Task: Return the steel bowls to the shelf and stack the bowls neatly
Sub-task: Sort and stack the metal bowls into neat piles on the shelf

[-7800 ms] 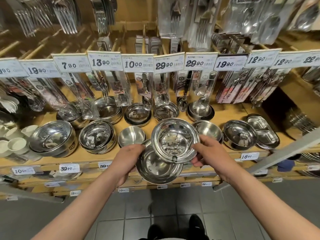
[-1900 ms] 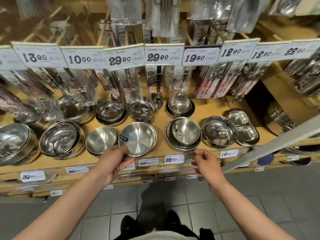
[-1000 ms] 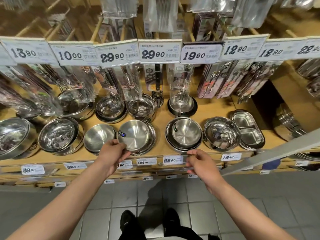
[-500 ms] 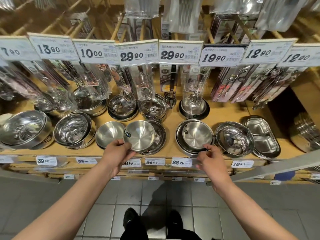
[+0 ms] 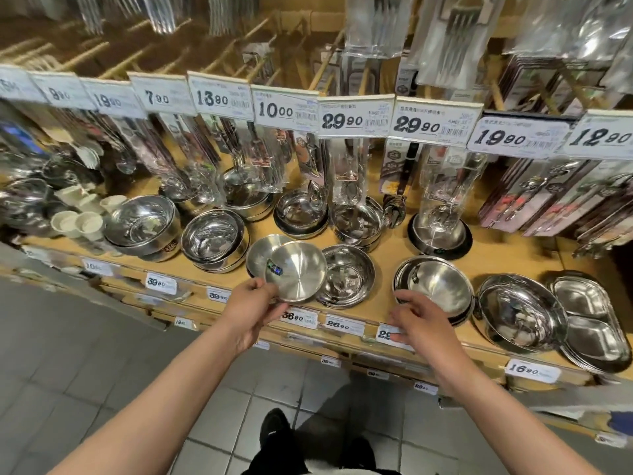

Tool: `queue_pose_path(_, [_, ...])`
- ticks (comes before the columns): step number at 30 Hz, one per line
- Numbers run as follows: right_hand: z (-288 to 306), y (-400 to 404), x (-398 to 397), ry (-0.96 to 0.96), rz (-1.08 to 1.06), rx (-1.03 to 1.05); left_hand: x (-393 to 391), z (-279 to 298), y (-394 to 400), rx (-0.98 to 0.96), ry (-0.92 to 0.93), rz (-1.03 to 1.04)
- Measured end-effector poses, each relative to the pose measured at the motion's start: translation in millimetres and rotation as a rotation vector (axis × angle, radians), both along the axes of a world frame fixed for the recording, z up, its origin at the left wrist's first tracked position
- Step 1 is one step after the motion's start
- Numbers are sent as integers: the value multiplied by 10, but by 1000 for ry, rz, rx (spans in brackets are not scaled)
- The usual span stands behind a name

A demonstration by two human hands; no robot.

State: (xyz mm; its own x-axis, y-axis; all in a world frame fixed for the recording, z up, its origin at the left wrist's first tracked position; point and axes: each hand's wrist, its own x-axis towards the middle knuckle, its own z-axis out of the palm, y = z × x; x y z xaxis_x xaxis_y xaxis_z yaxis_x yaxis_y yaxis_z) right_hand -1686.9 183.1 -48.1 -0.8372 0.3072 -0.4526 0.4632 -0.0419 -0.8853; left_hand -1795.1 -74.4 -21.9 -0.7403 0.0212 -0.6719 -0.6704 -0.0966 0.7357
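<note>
My left hand [image 5: 252, 308] pinches the near rim of a shallow steel bowl [image 5: 297, 272] with a small sticker, lifted and tilted above the wooden shelf [image 5: 387, 265]. That bowl overlaps a matte steel bowl [image 5: 257, 252] to its left and a stack of shiny bowls [image 5: 349, 277] to its right. My right hand [image 5: 419, 322] hovers with relaxed fingers at the near rim of another bowl stack [image 5: 442, 287]; I cannot tell whether it touches.
More steel bowls [image 5: 212, 240] and a big bowl [image 5: 142, 224] sit left; a shiny bowl [image 5: 520, 311] and divided trays [image 5: 589, 320] sit right. Bagged cutlery [image 5: 448, 186] hangs over the back row under price tags [image 5: 356, 120]. White cups [image 5: 77, 222] stand far left.
My left hand has lifted the shallow bowl off the shiny stack and carried it left, over the matte bowl. My right hand stays by the right stack. The camera turned left.
</note>
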Motion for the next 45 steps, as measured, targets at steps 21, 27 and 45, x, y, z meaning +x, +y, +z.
queue_pose_path(21, [-84, -2244, -1425, -57, 131, -23, -743, -174, -2456, -123, 22, 155])
queue_pose_path(27, [-140, -2760, -1699, -103, 65, 111, -957, -299, -2865, -128, 16, 29])
queue_pose_path(45, [-292, -3213, -2300, -255, -230, -354, -1045, -520, -2984, -108, -35, -25])
